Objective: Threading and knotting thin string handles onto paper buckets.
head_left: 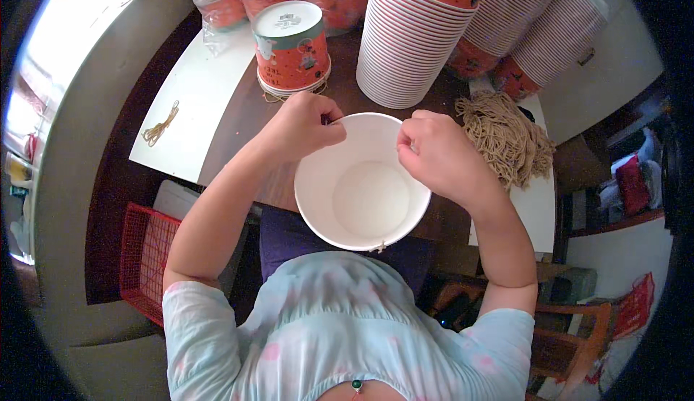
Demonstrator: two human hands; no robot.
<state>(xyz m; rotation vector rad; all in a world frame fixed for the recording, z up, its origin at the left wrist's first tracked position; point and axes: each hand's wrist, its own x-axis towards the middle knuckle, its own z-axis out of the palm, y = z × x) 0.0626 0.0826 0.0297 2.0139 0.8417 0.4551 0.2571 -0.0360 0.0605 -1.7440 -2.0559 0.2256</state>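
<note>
A large paper bucket [372, 198], white inside, stands mouth up in front of me, tilted so its interior shows. A small knot of tan cord [381, 247] sits on its near rim. At the far left rim, my left hand [312, 122] is closed with thumb and fingers pinched. My right hand [437, 151] is closed in a similar pinch at the far right rim, its fingertips over the bucket's mouth. What either pinch holds is too small or hidden. Just beyond my left hand, an orange and green printed bucket [293, 54] stands upside down, with cord around its rim.
A tall stack of nested buckets [408, 47] rises behind the hands. Plastic-wrapped stacks [553, 36] line the back. A heap of tan cords [506, 137] lies at right, a small cord bundle [160, 125] at left. A red basket [148, 256] is below left.
</note>
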